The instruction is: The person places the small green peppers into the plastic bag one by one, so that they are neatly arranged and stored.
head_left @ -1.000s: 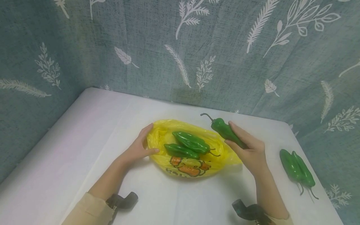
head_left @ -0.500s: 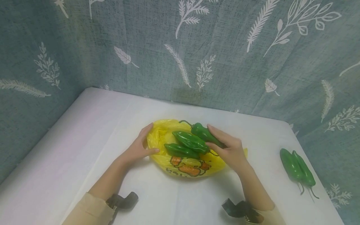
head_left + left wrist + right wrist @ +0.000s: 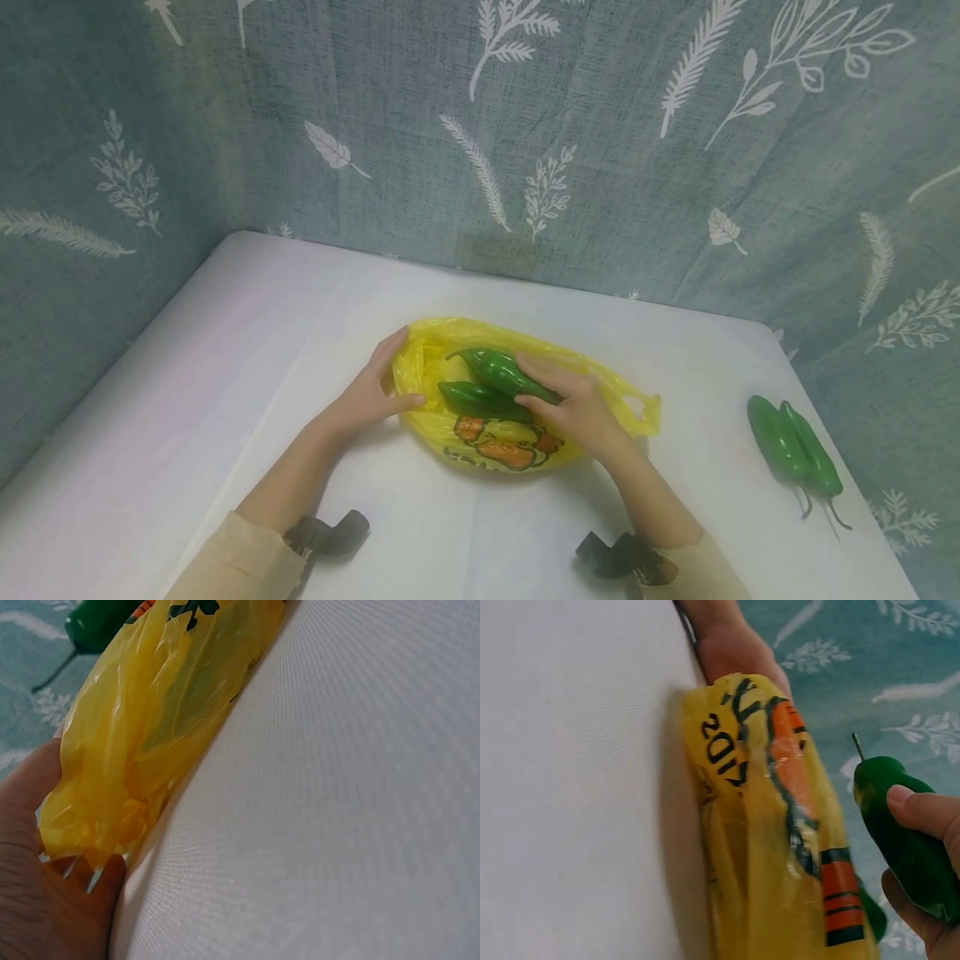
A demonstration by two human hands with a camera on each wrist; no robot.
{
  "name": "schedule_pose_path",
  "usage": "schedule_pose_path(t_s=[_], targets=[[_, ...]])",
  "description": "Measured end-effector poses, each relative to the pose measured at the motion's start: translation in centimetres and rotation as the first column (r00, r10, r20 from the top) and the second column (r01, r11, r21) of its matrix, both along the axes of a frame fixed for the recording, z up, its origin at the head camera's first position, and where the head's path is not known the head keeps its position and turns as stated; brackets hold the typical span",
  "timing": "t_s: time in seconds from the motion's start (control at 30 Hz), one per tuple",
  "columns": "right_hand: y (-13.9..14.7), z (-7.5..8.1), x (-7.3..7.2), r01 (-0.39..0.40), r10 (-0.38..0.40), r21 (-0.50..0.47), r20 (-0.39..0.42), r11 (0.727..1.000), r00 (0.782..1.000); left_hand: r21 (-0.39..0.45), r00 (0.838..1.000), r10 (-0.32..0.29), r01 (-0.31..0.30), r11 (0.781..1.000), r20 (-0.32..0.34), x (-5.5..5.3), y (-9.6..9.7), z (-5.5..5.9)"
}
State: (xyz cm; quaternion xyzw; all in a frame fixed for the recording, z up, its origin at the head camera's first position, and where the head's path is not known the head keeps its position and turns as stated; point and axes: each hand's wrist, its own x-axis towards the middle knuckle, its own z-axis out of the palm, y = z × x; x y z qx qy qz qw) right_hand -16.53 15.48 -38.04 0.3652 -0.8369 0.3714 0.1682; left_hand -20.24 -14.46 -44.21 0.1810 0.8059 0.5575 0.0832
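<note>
A yellow plastic bag (image 3: 600,392) with an orange cartoon print lies spread open in the middle of the table. My left hand (image 3: 375,387) holds its left end, thumb in front and fingers behind; the left wrist view shows the crumpled yellow film (image 3: 105,780) between them. Over the bag's opening my right hand (image 3: 573,404) grips a long green pepper (image 3: 498,371), its curved stem pointing left. In the right wrist view, thumb and fingers pinch the sides of this pepper (image 3: 904,832). A second green pepper (image 3: 480,402) lies in the bag just below it; another is hidden from the head view.
Two more green peppers (image 3: 795,450) lie side by side near the right edge of the white table (image 3: 315,300). A teal curtain (image 3: 420,183) with white leaf prints stands behind and along both sides. Dark wrist cameras (image 3: 333,533) sit on both forearms.
My right hand has carried the pepper leftward and down from the bag's right side to over the peppers inside. The left hand has stayed at the bag's left end.
</note>
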Motion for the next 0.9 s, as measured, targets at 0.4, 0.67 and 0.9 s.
schedule_pose_path(t_s=[0.4,0.67,0.9], targets=[[-1.2,-1.2,-0.4,0.051,-0.055,0.218,0.011,0.975,0.998,-0.022,1.0,0.004,-0.004,1.0,-0.004,0.0,0.0,0.0],[-2.4,-1.7,-1.3,0.068,-0.105,0.31,0.103,0.948,0.989,-0.012,1.0,0.002,-0.002,1.0,-0.013,0.0,0.0,0.0],[-2.4,-1.9,-1.4,0.104,-0.16,0.315,0.155,0.943,0.975,-0.016,1.0,0.001,-0.001,1.0,0.004,0.0,0.0,0.1]])
